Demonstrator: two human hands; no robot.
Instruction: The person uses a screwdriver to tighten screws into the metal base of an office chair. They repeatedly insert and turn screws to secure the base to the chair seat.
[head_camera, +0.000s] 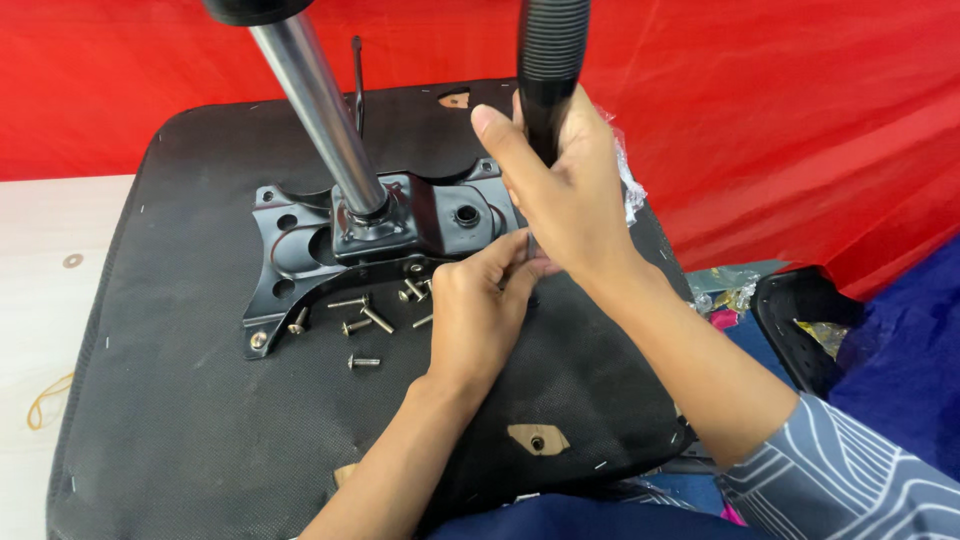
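Both hands work at a black metal plate on an upturned chair seat.

Nearest, the left hand (478, 308) pinches its fingertips together on something small, hidden at the mounting plate (300, 250)'s right edge. Just beyond, the right hand (565, 195) curls tight around a ribbed black tool handle (550, 60), its tip concealed, top cut off. Loose bolts (365, 320) lie on the coarse woven seat underside (170, 400); a shiny steel column (320, 110) rises from the plate.
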